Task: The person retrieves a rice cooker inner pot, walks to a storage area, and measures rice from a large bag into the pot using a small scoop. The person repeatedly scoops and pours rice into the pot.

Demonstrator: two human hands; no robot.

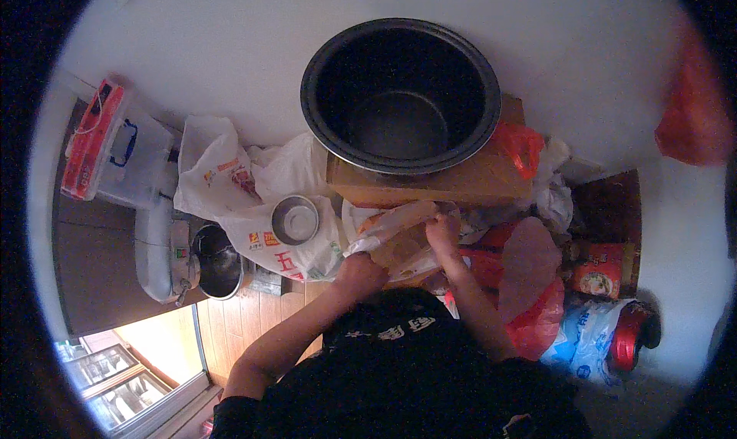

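Both hands are at the opening of a translucent plastic bag [403, 220] in front of the person. My left hand [360, 275] grips the bag's near left edge. My right hand [445, 234] pinches its far right edge, so the film is stretched between them. Brownish content shows through the bag, but what it is cannot be told. Just beyond stands a cardboard box [426, 186] with a large dark cooking pot [397, 134] on top. Left of the bag, a small round metal tin [295, 220] rests on a white printed plastic sack [253, 209].
At the left are a stand mixer [158, 260] with a metal bowl [219, 266] and a clear plastic bin [138, 157]. Red plastic bags [530, 283], a blue and white package [587, 338] and a red printed box [601, 269] lie to the right. A white wall [230, 47] rises behind.
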